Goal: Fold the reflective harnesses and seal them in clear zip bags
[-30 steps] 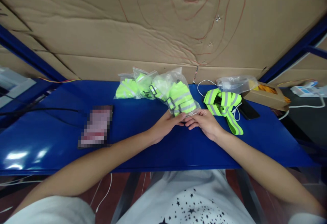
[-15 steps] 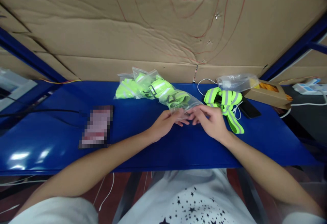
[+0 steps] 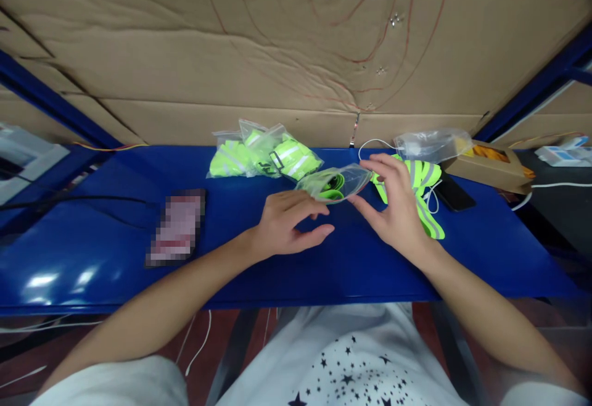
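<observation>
A clear plastic zip bag (image 3: 354, 178) with a rolled fluorescent green reflective strap (image 3: 335, 187) inside has its mouth spread towards me. My right hand (image 3: 398, 211) grips the right end of this bag, thumb at the lower lip and fingers at the upper one. At the bag's lower left is my left hand (image 3: 287, 224), thumb and fingers apart, fingertips partly hidden. Behind the hands lie several bagged green straps (image 3: 296, 156). Right of my right hand, an unbagged green strap with grey stripes (image 3: 428, 208) lies loosely bunched.
A phone with a blurred screen (image 3: 176, 227) lies left on the blue table (image 3: 277, 282). At right are a black phone (image 3: 456, 193), a cardboard box (image 3: 490, 168), a crumpled clear bag (image 3: 430, 144) and a white cable (image 3: 377, 141). A cardboard panel (image 3: 277, 54) stands behind.
The bag's mouth has gone from flat and pinched between both hands to spread wide. My left hand has moved left, its thumb now apart; my right hand's fingers have spread and risen.
</observation>
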### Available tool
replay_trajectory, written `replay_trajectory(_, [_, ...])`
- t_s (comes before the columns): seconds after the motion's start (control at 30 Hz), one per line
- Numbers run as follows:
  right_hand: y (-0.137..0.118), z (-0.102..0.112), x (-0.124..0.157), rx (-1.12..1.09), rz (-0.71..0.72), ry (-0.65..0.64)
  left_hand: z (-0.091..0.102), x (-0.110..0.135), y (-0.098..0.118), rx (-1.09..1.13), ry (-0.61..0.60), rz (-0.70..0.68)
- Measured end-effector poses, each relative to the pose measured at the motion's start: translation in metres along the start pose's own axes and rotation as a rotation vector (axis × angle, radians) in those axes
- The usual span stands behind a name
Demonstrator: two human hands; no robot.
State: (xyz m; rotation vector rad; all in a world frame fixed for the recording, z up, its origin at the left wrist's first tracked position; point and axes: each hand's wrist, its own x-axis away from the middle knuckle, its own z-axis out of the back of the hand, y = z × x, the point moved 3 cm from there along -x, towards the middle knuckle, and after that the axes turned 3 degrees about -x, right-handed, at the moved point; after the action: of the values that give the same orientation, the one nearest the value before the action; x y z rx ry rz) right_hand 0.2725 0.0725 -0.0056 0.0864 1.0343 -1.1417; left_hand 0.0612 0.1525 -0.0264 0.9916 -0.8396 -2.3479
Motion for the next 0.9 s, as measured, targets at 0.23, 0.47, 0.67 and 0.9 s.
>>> replay_trajectory(0.23, [0.024, -0.018, 0.003, -0.332, -0.253, -0.09, -0.001, -0.017, -0.016, 0.059, 0.323, -0.034])
replay_trajectory(0.47, [0.015, -0.003, -0.003, -0.734, -0.392, -0.128, 0.0, -0.01, -0.001, 0.299, 0.284, 0.176])
replay_trajectory(0.67, [0.023, -0.014, -0.001, -0.726, -0.65, -0.211, -0.028, -0.013, -0.025, 0.977, 0.083, 0.623])
replay_trajectory(0.9, [0.043, -0.025, -0.001, -0.759, -0.817, -0.292, -0.037, -0.013, -0.036, 1.074, -0.021, 0.697])
